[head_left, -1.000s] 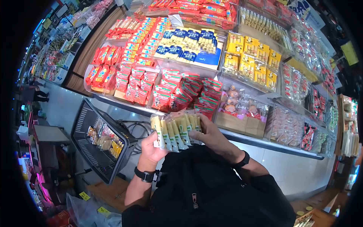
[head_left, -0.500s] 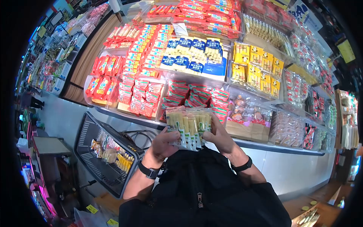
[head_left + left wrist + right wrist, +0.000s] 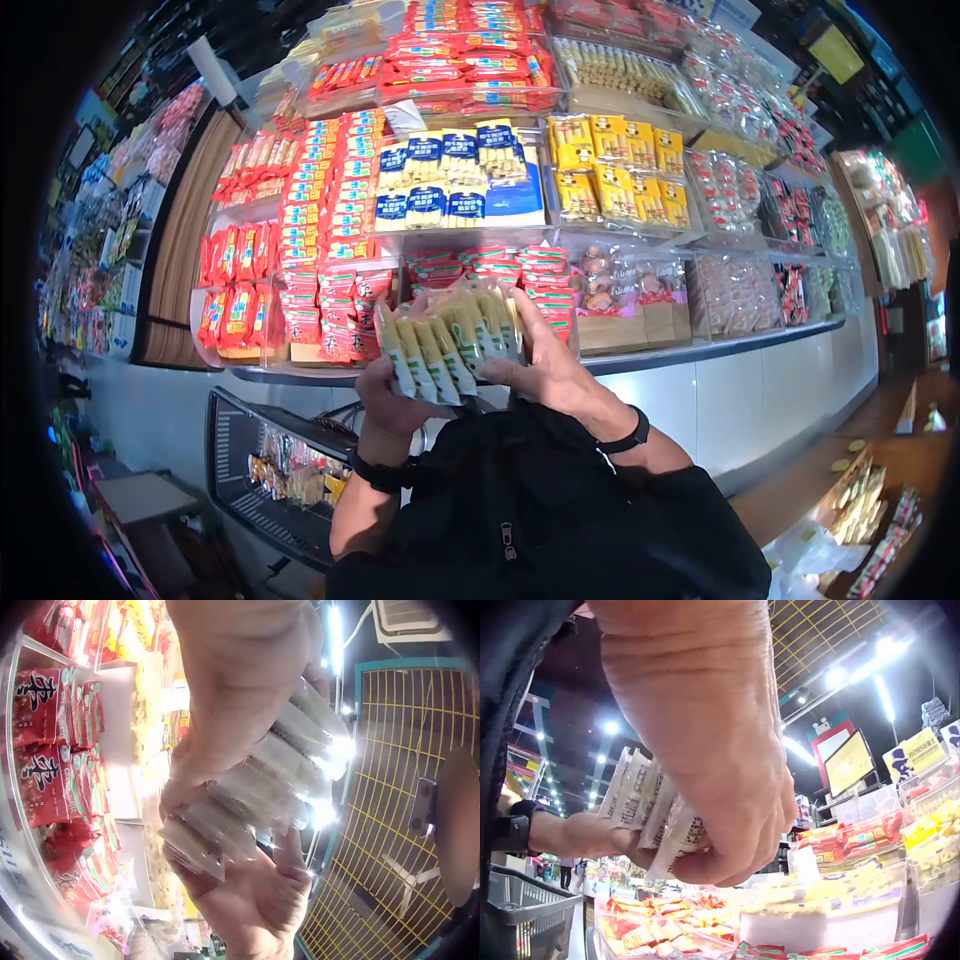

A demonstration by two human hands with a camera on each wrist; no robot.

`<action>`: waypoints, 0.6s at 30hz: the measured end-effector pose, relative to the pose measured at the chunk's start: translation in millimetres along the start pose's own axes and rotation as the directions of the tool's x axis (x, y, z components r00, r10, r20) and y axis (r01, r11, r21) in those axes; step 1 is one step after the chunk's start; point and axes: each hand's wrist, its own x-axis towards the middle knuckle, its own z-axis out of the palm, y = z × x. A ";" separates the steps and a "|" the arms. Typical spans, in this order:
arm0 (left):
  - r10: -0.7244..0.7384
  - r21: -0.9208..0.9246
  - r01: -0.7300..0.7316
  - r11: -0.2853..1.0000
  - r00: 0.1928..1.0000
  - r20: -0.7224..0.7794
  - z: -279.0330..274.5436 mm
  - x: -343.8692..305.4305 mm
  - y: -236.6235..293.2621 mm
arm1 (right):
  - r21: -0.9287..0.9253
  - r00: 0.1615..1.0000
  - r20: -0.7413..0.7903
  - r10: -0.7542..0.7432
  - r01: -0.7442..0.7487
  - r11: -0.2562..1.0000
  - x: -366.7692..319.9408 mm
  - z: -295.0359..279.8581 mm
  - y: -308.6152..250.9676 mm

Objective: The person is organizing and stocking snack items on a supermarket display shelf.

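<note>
Closest in, black zipped cloth (image 3: 480, 500) covers the person's front. Just beyond it, both hands hold a clear-wrapped bundle of pale yellow-green sticks with white lower ends (image 3: 432, 345), tilted and well above the floor. The left hand (image 3: 393, 405) grips the bundle's lower left end, which lies against its thumb and palm. The right hand (image 3: 555, 372) pinches the right side, its thumb across the near face and its fingers along the far edge, so the bundle sits between the two hands. A dark grey slotted plastic basket (image 3: 235, 470) stands lower, beside the left forearm. Past the bundle lie red packets with green-trimmed tops (image 3: 547, 280); farther up the display come blue-and-cream packets (image 3: 445, 180) and, to their right, bright yellow packets (image 3: 618, 170).
</note>
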 end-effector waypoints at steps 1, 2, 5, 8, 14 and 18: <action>0.015 0.052 -0.011 0.999 0.997 -0.074 0.6 -0.3 1.2 | 0.019 0.999 0.035 -0.009 0.008 1.000 -0.2 1.3 -18.8; -0.011 -0.043 0.011 0.999 1.000 -0.017 -10.7 0.2 2.0 | 0.075 0.998 0.044 0.035 -0.038 0.996 1.2 -0.5 -21.6; -0.103 -0.235 0.114 0.965 0.993 0.057 -40.2 4.4 6.1 | 0.116 0.976 0.075 0.203 -0.211 0.971 -0.2 -9.2 -30.1; -0.099 -0.200 0.118 0.973 0.990 0.102 -58.9 9.3 4.2 | 0.258 0.991 -0.042 0.127 -0.113 0.960 -5.5 -7.6 -25.7; -0.159 -0.285 0.191 0.939 0.979 0.131 -46.5 22.5 -2.1 | 0.379 0.960 -0.164 0.225 -0.149 0.913 -19.3 -21.8 -17.1; -0.140 -0.304 0.231 0.924 0.945 0.295 -37.4 33.8 -15.3 | 0.411 0.959 -0.227 0.171 -0.065 0.909 -28.7 -26.9 -35.2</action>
